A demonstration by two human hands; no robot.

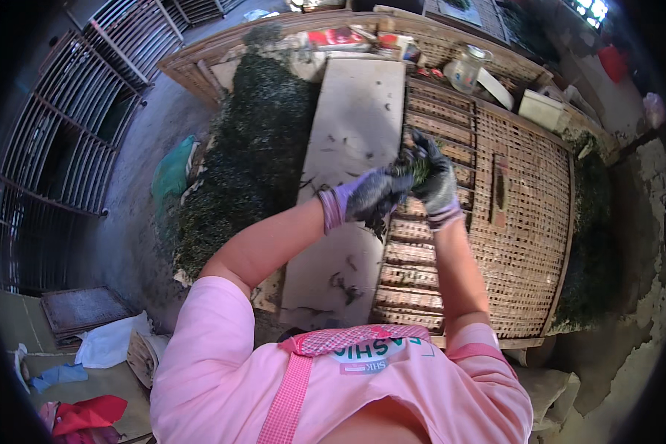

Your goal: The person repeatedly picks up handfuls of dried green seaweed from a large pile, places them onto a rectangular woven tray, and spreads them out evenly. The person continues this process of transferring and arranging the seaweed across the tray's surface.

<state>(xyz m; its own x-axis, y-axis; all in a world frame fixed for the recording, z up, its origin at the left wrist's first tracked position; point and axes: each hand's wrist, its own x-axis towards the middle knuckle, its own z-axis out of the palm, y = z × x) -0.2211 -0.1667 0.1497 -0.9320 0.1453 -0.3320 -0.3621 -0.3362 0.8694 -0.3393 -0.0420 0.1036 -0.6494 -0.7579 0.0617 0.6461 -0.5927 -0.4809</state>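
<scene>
My left hand (370,196), in a lilac glove with a dark coated front, is closed on a clump of dark green plant strands (414,166) above the right side of a pale board (348,111). My right hand (436,177), gloved alike, grips the same clump just to the right, over a slatted, woven bamboo rack (525,244). Dark bits hang below my left hand. A long heap of similar dark green material (251,148) lies left of the board. Small scraps are scattered on the board.
A glass jar (466,70), a pale box (540,111) and red packets sit along the far edge. More green material (584,222) borders the rack's right. At left are metal racks (59,126), a green sack (172,170), stacked trays (85,307) and cloths (111,340).
</scene>
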